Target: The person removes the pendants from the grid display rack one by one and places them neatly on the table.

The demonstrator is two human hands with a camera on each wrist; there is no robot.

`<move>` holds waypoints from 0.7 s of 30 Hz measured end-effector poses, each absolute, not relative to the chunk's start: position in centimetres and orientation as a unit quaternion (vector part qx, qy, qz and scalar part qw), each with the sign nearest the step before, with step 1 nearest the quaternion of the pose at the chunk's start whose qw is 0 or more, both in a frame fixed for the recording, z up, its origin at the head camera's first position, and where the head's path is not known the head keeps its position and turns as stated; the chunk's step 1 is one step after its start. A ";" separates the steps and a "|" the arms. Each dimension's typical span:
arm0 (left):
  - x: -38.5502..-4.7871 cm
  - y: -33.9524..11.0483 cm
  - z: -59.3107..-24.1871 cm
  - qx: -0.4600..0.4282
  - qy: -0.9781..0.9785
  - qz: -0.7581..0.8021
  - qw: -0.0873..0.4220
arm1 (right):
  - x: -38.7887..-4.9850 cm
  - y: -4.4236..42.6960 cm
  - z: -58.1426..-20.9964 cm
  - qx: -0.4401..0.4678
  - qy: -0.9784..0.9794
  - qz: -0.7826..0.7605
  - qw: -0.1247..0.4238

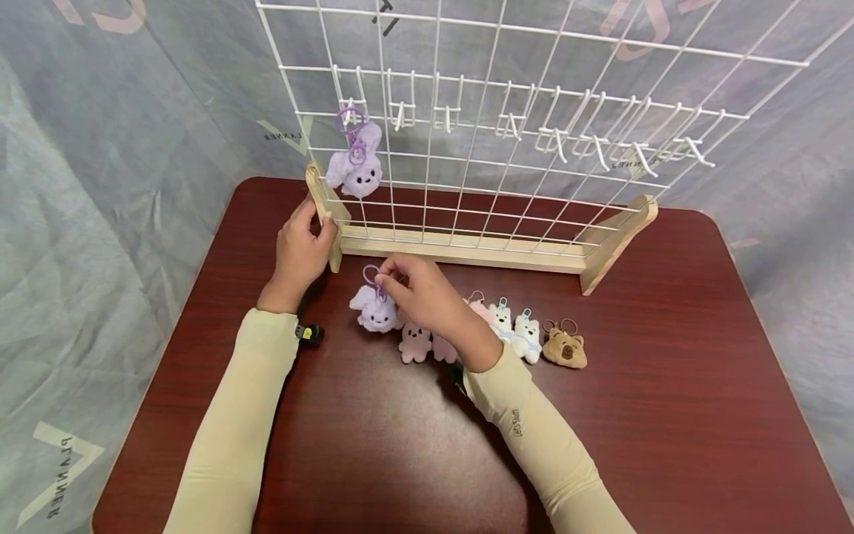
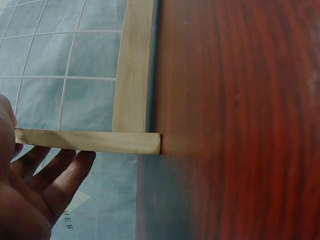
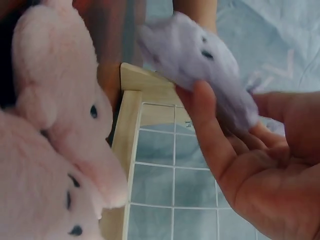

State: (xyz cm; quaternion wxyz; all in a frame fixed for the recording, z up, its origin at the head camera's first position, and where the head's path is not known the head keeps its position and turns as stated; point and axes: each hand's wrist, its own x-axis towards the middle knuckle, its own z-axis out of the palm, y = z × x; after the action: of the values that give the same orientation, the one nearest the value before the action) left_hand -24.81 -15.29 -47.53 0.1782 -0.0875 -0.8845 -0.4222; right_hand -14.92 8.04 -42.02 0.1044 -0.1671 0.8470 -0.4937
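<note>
My right hand [image 1: 427, 293] pinches a purple plush keychain [image 1: 377, 314] near its ring and clasp, low over the table. In the right wrist view, the purple plush [image 3: 195, 55] hangs by the fingers, its face turned sideways. My left hand [image 1: 302, 243] holds the wooden side foot [image 1: 327, 211] of a white wire grid rack. The left wrist view shows the thumb side and fingers [image 2: 65, 180] on either side of that wooden piece [image 2: 90, 140]. Another purple plush keychain [image 1: 356, 170] hangs by its ring from the leftmost hook [image 1: 350, 111].
Pink plush keychains [image 1: 415, 345] lie beside the right hand, partly covered by it. White bear keychains [image 1: 527, 337] and a brown plush keychain [image 1: 565, 348] lie farther right. Several white hooks [image 1: 510, 126] line the wire grid [image 1: 460, 200] above its wooden base bar [image 1: 467, 248].
</note>
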 end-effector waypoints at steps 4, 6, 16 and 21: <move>-24.8 -15.2 -47.4 -0.090 -0.885 -0.423 0.174 | -14.9 8.4 -42.3 -0.170 0.855 -0.461 0.163; -24.7 -15.1 -47.4 -0.091 -0.884 -0.424 0.171 | -14.9 8.5 -42.5 -0.180 0.860 -0.443 0.180; -24.6 -15.2 -47.3 -0.091 -0.884 -0.425 0.171 | -15.2 8.1 -43.7 -0.192 0.880 -0.388 0.193; -24.5 -15.2 -47.3 -0.091 -0.884 -0.425 0.170 | -15.5 7.9 -44.3 -0.171 0.899 -0.359 0.183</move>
State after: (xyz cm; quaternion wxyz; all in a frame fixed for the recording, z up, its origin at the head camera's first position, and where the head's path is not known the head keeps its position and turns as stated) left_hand -24.52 -15.20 -47.27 0.1698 -0.0913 -0.8844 -0.4249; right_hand -15.53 7.88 -44.34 0.1835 -0.1708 0.8990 -0.3591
